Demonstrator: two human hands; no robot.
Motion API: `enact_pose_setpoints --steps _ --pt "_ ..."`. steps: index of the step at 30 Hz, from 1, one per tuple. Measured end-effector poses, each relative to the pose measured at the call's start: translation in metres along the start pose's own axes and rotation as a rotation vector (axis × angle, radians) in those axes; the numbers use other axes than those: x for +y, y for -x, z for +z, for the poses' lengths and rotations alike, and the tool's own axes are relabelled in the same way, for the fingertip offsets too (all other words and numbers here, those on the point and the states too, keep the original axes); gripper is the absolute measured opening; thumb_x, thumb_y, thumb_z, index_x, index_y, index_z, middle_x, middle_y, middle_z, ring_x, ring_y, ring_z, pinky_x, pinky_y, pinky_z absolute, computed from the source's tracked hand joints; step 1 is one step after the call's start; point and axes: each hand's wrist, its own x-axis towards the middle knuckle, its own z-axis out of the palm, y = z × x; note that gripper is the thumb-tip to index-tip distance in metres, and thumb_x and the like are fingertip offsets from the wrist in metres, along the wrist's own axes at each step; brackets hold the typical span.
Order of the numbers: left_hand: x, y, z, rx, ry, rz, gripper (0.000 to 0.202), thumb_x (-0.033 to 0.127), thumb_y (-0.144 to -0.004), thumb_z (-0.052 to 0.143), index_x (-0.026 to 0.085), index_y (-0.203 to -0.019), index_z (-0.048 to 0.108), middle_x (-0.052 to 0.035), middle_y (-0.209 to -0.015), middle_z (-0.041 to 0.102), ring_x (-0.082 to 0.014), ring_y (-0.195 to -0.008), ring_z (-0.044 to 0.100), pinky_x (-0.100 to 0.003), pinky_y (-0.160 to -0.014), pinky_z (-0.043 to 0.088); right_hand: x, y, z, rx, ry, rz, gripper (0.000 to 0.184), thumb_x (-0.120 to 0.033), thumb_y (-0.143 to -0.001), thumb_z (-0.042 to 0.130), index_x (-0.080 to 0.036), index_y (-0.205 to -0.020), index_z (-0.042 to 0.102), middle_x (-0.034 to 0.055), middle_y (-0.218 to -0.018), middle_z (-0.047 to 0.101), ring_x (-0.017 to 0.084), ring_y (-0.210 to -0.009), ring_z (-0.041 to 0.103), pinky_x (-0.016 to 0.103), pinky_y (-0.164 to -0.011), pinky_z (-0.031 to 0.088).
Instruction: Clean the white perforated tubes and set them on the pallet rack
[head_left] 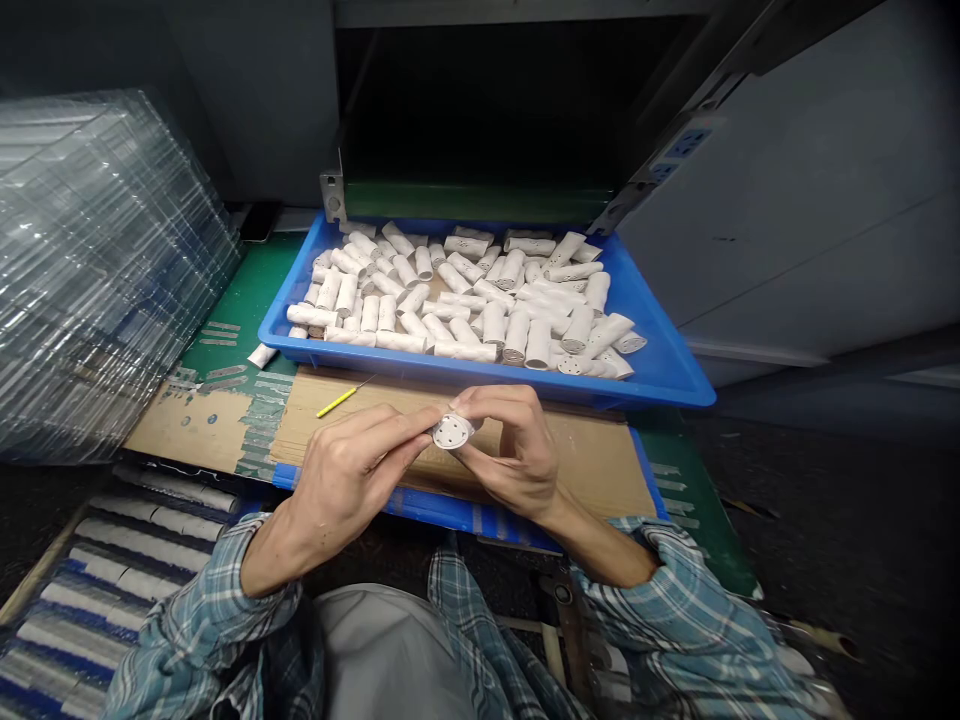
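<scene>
Blue plastic tray (664, 365), one, set on the green table (274, 275) just beyond the hands, presumably so its contents lie within easy reach. Contents: white cylinders (495, 322), heaped at all angles, several dozen (overlap prevents an exact count).

White cylinder in hand (453, 432), one, above the front edge of the cardboard (600, 450); its end, pierced with several small dark holes, is turned toward the wearer, probably for a clear look at that face.

Left hand (337, 470), one: thumb and forefinger nearly together, pinching the cylinder's left side. Right hand (514, 450), one: thumb and forefinger curled round its right side, parted by no more than its width. Two hands likely keep so small a piece steady.

Yellow-handled tool (337, 402), one, lying on the cardboard near the left hand. Loose cylinder (262, 355), one, outside the tray, at its left front corner. Clear plastic stack (105, 290), one, far left; layers too many to count.
</scene>
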Motion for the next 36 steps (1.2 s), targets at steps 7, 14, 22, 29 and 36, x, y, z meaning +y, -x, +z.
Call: enact_pose_setpoints --steps 7,14,22,29,36 --pt "0.001 0.000 -0.001 -0.001 -0.007 0.003 0.029 0.016 -0.107 0.060 0.018 -0.134 0.072 -0.0051 -0.097 0.074 -0.0165 -0.087 0.069 -0.028 -0.081 0.054 -0.002 -0.002 0.000 -0.006 -0.006 0.015 0.046 -0.009 -0.089 0.084 -0.024 -0.129 0.066 0.0076 -0.109 0.068 0.026 -0.098 0.069 0.041 -0.084 0.062" --pt "0.001 0.002 0.002 0.042 -0.026 0.019 0.027 0.014 -0.107 0.060 0.015 -0.132 0.070 -0.0062 -0.101 0.076 -0.0150 -0.087 0.068 -0.027 -0.079 0.053 -0.001 -0.002 -0.002 -0.028 -0.055 0.033 0.049 -0.010 -0.089 0.085 -0.024 -0.133 0.067 0.0085 -0.113 0.068 0.026 -0.103 0.070 0.041 -0.089 0.062" --pt "0.000 -0.001 -0.008 0.064 -0.047 0.053 0.025 0.015 -0.107 0.061 0.014 -0.130 0.070 -0.0081 -0.106 0.078 -0.0156 -0.092 0.070 -0.028 -0.084 0.056 -0.002 0.000 -0.001 -0.136 -0.218 0.087 0.054 -0.012 -0.096 0.075 -0.027 -0.146 0.062 0.0104 -0.124 0.075 0.027 -0.113 0.071 0.043 -0.095 0.063" --pt "0.004 -0.003 -0.015 -0.002 -0.096 0.065 0.030 0.015 -0.104 0.067 0.016 -0.134 0.069 -0.0060 -0.109 0.080 -0.0159 -0.092 0.073 -0.029 -0.087 0.058 -0.002 0.000 0.000 -0.129 -0.195 0.058 0.048 -0.015 -0.096 0.072 -0.026 -0.143 0.065 0.0120 -0.124 0.076 0.028 -0.111 0.074 0.044 -0.092 0.066" --pt "0.005 -0.003 -0.020 -0.025 -0.152 0.085 0.029 0.015 -0.103 0.069 0.016 -0.132 0.070 -0.0062 -0.114 0.081 -0.0171 -0.095 0.074 -0.029 -0.087 0.058 -0.004 -0.002 -0.002 -0.149 -0.148 0.032 0.052 -0.013 -0.097 0.069 -0.026 -0.147 0.064 0.0128 -0.128 0.074 0.028 -0.114 0.074 0.044 -0.095 0.067"
